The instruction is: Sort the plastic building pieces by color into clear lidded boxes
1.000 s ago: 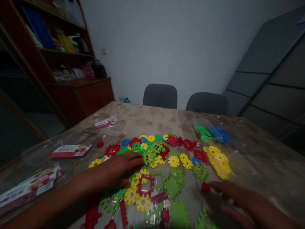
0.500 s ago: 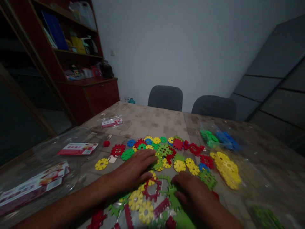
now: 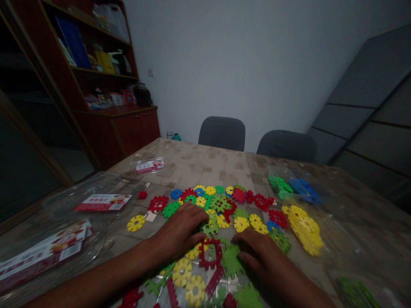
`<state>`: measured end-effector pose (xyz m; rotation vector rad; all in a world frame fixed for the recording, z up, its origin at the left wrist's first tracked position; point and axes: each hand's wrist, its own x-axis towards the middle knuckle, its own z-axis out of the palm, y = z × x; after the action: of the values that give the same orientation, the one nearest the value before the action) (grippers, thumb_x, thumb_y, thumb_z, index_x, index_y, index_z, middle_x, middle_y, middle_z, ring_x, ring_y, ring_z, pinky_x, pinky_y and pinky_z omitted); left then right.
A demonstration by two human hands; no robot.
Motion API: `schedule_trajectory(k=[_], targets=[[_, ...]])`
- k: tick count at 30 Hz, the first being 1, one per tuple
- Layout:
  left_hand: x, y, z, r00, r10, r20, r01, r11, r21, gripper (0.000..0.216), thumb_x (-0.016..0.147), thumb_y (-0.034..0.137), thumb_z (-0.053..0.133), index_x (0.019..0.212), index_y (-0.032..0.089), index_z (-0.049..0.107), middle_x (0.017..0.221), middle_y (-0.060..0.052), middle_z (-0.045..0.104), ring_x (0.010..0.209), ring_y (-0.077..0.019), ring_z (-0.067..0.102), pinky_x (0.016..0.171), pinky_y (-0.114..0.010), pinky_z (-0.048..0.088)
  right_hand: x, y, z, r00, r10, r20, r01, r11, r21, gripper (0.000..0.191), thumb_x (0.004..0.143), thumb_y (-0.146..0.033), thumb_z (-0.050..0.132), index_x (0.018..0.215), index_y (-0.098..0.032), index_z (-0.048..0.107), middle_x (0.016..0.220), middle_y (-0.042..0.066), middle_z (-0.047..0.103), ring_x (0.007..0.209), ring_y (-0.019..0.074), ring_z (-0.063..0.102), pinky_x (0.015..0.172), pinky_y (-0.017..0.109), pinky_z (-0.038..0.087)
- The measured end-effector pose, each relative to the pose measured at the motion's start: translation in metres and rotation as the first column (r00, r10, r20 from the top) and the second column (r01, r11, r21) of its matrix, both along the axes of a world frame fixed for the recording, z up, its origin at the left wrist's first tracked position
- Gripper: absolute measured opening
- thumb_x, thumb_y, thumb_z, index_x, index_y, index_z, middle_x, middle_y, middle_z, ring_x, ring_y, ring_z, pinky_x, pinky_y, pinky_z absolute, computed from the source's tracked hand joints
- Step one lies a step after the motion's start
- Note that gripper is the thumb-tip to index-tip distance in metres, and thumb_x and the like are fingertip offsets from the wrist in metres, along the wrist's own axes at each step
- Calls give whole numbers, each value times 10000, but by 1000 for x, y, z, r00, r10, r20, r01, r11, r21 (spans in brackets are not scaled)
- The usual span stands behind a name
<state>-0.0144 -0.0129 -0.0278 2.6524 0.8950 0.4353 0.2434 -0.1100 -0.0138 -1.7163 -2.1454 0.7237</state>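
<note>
My left hand (image 3: 188, 224) rests over the near part of a spread of flat plastic building pieces, fingers stretched forward and thumb apart. A small green piece (image 3: 211, 226) lies just beyond its fingertips. My right hand (image 3: 257, 248) is loosely curved with thumb and fingers apart, beside a green square toothed piece (image 3: 231, 260); whether it touches this piece I cannot tell. Between the hands lies a red toothed frame (image 3: 210, 253). Nearer are yellow notched discs (image 3: 182, 272), a dark red strip (image 3: 214, 281) and another green toothed piece (image 3: 247, 296). Nothing shows held in either hand.
Clear plastic packs with printed cards (image 3: 104, 202) lie left. On the right are clear trays of yellow discs (image 3: 303, 229), green pieces (image 3: 280, 187) and blue pieces (image 3: 305, 190). Two grey chairs (image 3: 221, 133) stand behind the patterned table (image 3: 192, 160).
The green square piece beside my right hand, earlier tilted, now lies flatter, with more of it visible. The red frame has turned slightly and sits further right. My left hand has shifted slightly left.
</note>
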Motion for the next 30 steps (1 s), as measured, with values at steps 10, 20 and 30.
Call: schedule_trajectory(k=[10,20,30], targets=[[31,-41,11,973,-156,168,167,985,-50,329,878,304,773,1124,226,568,1124,-47,698,1058,-258,614,1010,-446,395,14,6,32,998,-69,10,69,998,5,284,938,-178,491,1123,-177,707,1149,129,749,1053,255,690,917,366,505],[31,-52,10,993,-118,25,121,984,-128,368,849,327,806,1120,233,576,1057,-18,686,1024,-254,615,1047,-463,367,27,-10,9,998,28,49,-24,997,-80,577,779,-144,656,1345,-235,593,1405,113,592,1288,283,535,1098,436,392],[20,-46,16,992,-101,-79,92,989,-116,257,874,252,738,1087,233,595,1076,-47,647,1037,-287,570,963,-477,435,17,-7,6,985,-18,173,38,993,-114,560,675,-91,683,1220,-209,634,1356,136,582,1211,302,574,1025,433,458]])
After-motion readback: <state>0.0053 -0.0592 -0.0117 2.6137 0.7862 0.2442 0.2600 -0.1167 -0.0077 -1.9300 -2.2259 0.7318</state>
